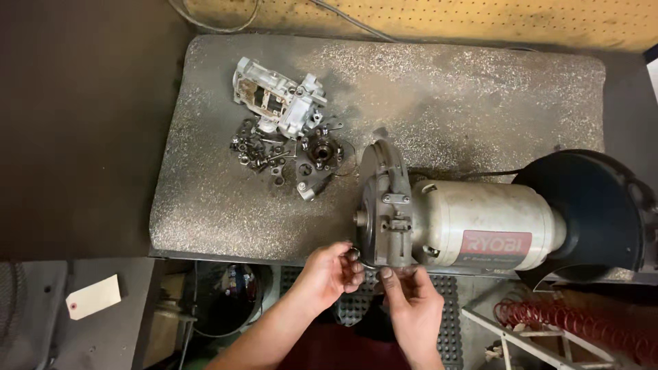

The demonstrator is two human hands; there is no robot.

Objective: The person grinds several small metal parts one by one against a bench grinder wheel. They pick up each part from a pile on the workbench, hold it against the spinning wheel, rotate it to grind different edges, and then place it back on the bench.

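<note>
The bench grinder (473, 223) lies across the near right part of a speckled grey mat (439, 103), its cream motor barrel horizontal and its grey wheel guard (384, 205) at the left end, hanging just over the mat's near edge. On the barrel's near side sits a red rectangular label with pale lettering, and to its right a large black round housing (589, 212) closes that end, partly cut off by the picture's edge.

The left hand (332, 274) reaches up to the guard's lower rim, fingers curled and pressed together on something small and dark at the rim; what it pinches is too small to make out. The right hand (411, 305) is just right of it, below the guard, thumb raised against the guard's underside and the other fingers loosely bent; whether it grips anything cannot be told.

Up and left of the grinder, on the mat, lies a pale cast metal housing (277, 99), with a scatter of small dark parts (288, 154) between it and the guard. Far left of the grinder, below the mat, a cream tag (94, 297) with a red dot lies on a dark surface. Below the black housing, coiled red hose (576, 322) lies in a white frame. Beyond the mat runs a yellowish pegboard (480, 17).
</note>
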